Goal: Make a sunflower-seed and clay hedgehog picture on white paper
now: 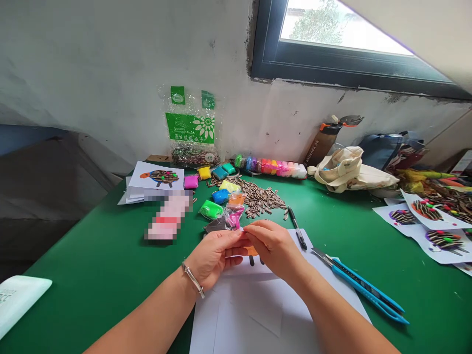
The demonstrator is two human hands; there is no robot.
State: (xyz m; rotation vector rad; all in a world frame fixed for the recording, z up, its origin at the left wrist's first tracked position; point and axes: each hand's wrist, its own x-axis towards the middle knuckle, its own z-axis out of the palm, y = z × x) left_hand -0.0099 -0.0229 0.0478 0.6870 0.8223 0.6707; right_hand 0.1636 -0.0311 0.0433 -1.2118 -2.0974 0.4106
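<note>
My left hand, with a metal bracelet at its wrist, is closed in a pinch over white paper. Beside it my right hand is closed too, and the two sets of fingertips meet. Whatever lies between them is too small or hidden to name. Below the fingers an orange clay shape with two dark legs shows partly on a white card. Just beyond the hands are a black clay packet, a magenta clay packet, a green one and an orange one.
Loose sunflower seeds lie behind the packets, near a seed bag. A black pen and a blue-handled utility knife rest at right. Finished seed-and-clay pictures lie far right, another picture at left. White sheets are in front.
</note>
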